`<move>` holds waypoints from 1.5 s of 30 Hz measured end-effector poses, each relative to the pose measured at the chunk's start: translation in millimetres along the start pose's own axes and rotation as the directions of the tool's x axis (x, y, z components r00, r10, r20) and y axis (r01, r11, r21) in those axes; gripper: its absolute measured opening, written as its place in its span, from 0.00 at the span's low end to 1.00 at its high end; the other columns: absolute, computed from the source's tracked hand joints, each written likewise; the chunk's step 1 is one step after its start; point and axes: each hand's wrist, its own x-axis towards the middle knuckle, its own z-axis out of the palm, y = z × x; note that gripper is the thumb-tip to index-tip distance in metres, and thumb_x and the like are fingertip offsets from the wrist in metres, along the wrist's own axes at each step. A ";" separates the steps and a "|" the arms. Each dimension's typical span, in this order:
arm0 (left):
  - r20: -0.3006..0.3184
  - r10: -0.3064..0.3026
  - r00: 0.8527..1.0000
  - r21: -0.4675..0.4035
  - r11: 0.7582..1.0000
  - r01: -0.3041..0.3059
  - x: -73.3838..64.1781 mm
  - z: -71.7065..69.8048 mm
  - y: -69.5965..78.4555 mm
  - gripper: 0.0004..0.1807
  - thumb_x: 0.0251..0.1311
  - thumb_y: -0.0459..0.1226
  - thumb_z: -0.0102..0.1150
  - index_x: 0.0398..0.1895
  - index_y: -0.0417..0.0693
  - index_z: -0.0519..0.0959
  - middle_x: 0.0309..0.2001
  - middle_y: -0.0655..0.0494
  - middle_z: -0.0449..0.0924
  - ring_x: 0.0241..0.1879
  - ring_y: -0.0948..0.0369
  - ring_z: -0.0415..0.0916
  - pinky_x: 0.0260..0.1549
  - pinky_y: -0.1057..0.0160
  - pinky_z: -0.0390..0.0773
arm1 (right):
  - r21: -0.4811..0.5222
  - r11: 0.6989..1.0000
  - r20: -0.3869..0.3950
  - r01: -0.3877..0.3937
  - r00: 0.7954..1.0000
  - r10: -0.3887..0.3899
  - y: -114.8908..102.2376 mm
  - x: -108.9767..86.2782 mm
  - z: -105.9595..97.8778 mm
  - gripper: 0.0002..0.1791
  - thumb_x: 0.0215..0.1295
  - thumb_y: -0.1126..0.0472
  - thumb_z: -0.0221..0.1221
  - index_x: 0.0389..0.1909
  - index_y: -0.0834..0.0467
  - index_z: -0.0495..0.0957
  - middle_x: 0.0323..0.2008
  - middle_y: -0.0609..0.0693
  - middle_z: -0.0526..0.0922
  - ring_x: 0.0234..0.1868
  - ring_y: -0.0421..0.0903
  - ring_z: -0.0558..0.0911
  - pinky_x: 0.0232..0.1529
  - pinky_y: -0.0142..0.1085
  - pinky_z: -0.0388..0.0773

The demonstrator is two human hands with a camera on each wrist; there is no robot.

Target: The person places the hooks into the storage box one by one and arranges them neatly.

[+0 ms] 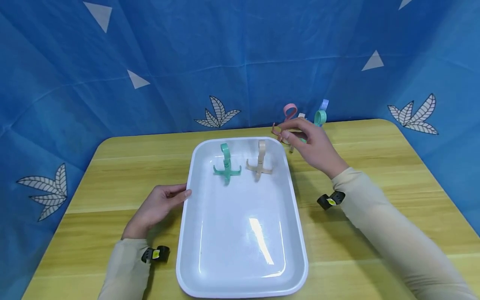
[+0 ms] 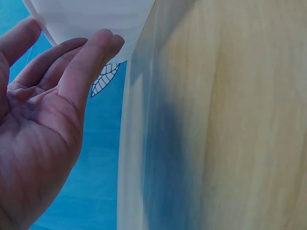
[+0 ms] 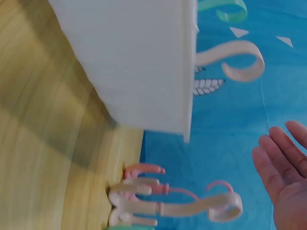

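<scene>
I am noting the left hand point(image 1: 159, 204) pinching the white tray point(image 1: 228, 233) by its left rim, presumably for steadiness. The green hook point(image 1: 226, 164) and beige hook point(image 1: 259, 161) are standing inside, toward the far end, splayed bases probably keeping them upright. The right hand point(image 1: 313, 146) is hovering near the pink hook point(image 1: 290, 110) outside, fingers extended, gripping nothing.

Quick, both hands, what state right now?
Left hand: closed on the tray edge, thumb over the rim.
Right hand: open, holding nothing, near the back hooks.
</scene>
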 end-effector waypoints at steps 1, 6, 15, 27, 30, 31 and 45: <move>0.000 0.002 1.000 -0.004 1.000 -0.002 0.1 -0.2 -0.1 0.29 0.68 0.47 0.59 0.62 0.34 0.75 0.56 0.41 0.78 0.52 0.53 0.79 0.52 0.57 0.78 | -0.007 1.000 -0.014 -0.006 1.000 0.006 0.4 -1.0 -3.3 0.14 0.75 0.56 0.55 0.55 0.57 0.79 0.51 0.49 0.80 0.52 0.43 0.78 0.55 0.35 0.75; 0.001 0.010 1.000 -0.005 1.000 -0.010 -0.1 -1.4 -1.1 0.28 0.68 0.47 0.59 0.62 0.34 0.74 0.56 0.41 0.79 0.52 0.52 0.79 0.51 0.60 0.79 | -0.061 0.996 -0.065 -0.063 0.996 0.059 0.7 -5.8 -18.9 0.16 0.75 0.53 0.54 0.55 0.56 0.79 0.51 0.47 0.79 0.54 0.42 0.76 0.54 0.32 0.75; -0.002 0.014 1.000 -0.001 1.000 -0.014 0.5 -2.1 -1.9 0.28 0.68 0.46 0.60 0.62 0.33 0.74 0.56 0.40 0.78 0.52 0.51 0.79 0.49 0.60 0.80 | -0.065 0.994 -0.178 -0.086 0.981 0.073 7.0 -5.9 -48.8 0.15 0.73 0.59 0.57 0.56 0.60 0.79 0.51 0.50 0.77 0.53 0.45 0.76 0.53 0.31 0.74; -0.005 -0.015 1.000 0.031 0.999 0.015 4.4 -2.3 -4.4 0.30 0.67 0.49 0.60 0.63 0.36 0.74 0.57 0.43 0.78 0.54 0.52 0.78 0.53 0.56 0.78 | 0.025 0.993 -0.315 -0.116 0.942 0.118 30.9 7.4 -85.3 0.16 0.69 0.63 0.60 0.57 0.60 0.79 0.53 0.49 0.75 0.57 0.45 0.76 0.59 0.34 0.73; 0.000 -0.027 1.000 0.038 0.999 0.027 7.8 -1.4 -5.2 0.32 0.66 0.51 0.61 0.63 0.37 0.74 0.58 0.44 0.77 0.54 0.53 0.78 0.54 0.56 0.77 | 0.064 0.988 -0.342 -0.142 0.927 0.156 37.3 11.7 -92.5 0.17 0.69 0.63 0.61 0.58 0.59 0.78 0.55 0.48 0.75 0.58 0.45 0.76 0.60 0.34 0.72; -0.001 -0.032 0.999 0.039 0.999 0.032 8.6 -1.1 -5.3 0.32 0.65 0.52 0.61 0.63 0.37 0.74 0.58 0.44 0.78 0.54 0.53 0.78 0.54 0.56 0.77 | 0.071 0.987 -0.352 -0.147 0.922 0.163 39.9 13.1 -94.3 0.17 0.69 0.62 0.61 0.58 0.59 0.78 0.55 0.48 0.75 0.58 0.45 0.76 0.61 0.35 0.72; 0.001 -0.002 1.000 0.009 1.000 0.002 4.2 1.3 -7.7 0.30 0.67 0.49 0.60 0.62 0.35 0.75 0.57 0.42 0.78 0.54 0.51 0.78 0.53 0.56 0.78 | 0.083 0.935 -0.287 -0.344 0.891 0.353 70.6 37.7 -95.7 0.28 0.70 0.51 0.60 0.68 0.56 0.70 0.66 0.55 0.69 0.64 0.48 0.68 0.66 0.41 0.65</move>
